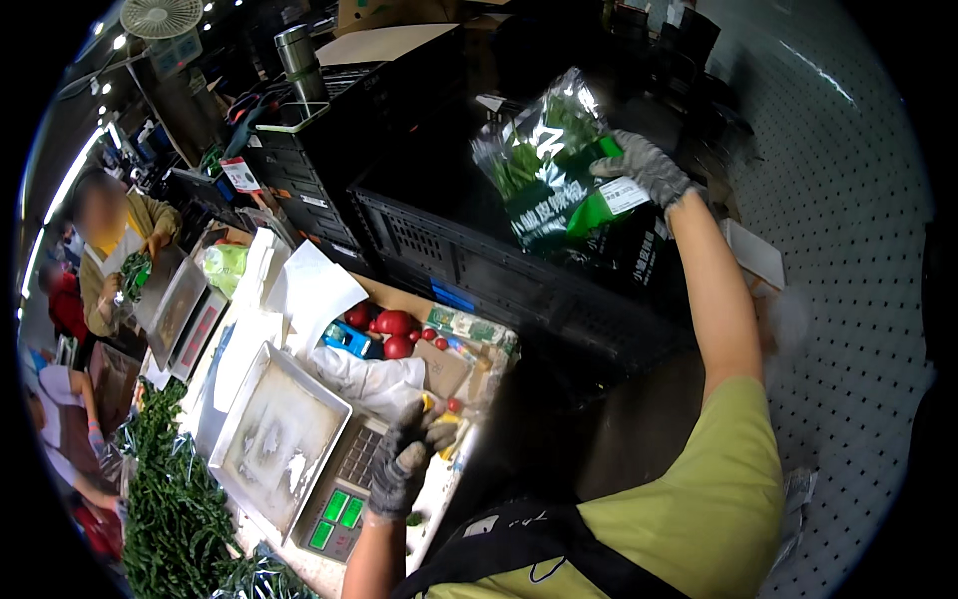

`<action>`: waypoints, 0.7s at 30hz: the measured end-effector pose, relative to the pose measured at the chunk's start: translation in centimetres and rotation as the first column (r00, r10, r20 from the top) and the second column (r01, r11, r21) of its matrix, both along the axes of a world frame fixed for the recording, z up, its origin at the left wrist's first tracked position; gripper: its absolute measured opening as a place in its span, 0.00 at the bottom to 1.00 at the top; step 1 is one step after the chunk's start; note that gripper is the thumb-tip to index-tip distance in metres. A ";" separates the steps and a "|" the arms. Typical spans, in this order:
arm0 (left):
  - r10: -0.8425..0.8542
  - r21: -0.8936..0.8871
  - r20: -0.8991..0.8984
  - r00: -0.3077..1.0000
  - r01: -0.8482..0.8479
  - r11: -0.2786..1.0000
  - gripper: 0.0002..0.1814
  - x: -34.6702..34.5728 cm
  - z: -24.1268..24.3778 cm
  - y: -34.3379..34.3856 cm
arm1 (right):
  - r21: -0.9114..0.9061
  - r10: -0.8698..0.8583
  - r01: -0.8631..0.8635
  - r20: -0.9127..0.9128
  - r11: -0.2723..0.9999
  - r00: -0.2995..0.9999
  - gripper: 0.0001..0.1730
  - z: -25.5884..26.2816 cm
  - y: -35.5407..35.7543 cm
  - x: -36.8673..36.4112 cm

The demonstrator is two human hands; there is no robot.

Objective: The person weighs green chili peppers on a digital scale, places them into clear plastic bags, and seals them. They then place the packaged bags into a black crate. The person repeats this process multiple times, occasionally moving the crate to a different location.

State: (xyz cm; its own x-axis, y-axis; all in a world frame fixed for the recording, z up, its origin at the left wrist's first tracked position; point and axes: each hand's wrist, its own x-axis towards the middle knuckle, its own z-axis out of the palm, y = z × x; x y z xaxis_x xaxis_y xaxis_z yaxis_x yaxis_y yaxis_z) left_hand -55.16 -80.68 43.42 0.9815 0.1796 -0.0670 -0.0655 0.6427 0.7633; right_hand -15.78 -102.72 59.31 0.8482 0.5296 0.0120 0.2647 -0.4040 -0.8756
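Note:
My right hand [650, 168], in a grey work glove, grips the edge of a clear, black and green printed plastic produce bag [546, 195]. Long green peppers show through its clear end, and a white label sits beside my fingers. The bag is over a black plastic crate [426, 239]; whether it rests there I cannot tell. My left hand [404, 464], gloved too, hovers beside the keypad [358, 457] of a digital scale with its fingers apart and nothing visible in them. The scale's worn metal pan [277, 442] carries no goods. Green peppers [176, 487] are heaped left of it.
Red tomatoes [394, 323], a blue tape dispenser [350, 341] and a white plastic bag [374, 378] crowd the worktable. A steel thermos [298, 64] tops the stacked black crates. Across the table, a co-worker [123, 247] holds greens near a second scale [179, 322].

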 end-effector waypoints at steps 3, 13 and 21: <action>0.104 -0.038 -0.100 0.990 -0.108 0.993 0.33 -2.1 -2.8 0.0 | -0.322 0.058 -0.071 -0.050 0.944 0.997 0.29 -3.9 2.2 6.8; 0.470 0.044 -0.516 0.716 -0.526 0.850 0.22 -4.8 -5.7 -1.0 | -0.801 0.322 0.203 0.439 0.563 0.839 0.29 -13.0 9.9 17.5; 0.518 0.403 -0.446 0.730 -0.353 0.844 0.18 -5.1 -7.6 -0.5 | -0.972 0.740 0.038 0.203 0.233 0.641 0.44 -16.7 15.5 4.9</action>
State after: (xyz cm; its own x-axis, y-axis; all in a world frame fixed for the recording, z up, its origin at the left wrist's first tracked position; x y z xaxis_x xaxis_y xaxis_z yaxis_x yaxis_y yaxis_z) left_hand -60.25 -81.20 35.82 0.6136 0.6693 -0.4189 0.1719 0.4046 0.8982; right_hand -10.91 -87.25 42.60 0.5548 0.7590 -0.3409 0.8254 -0.4507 0.3399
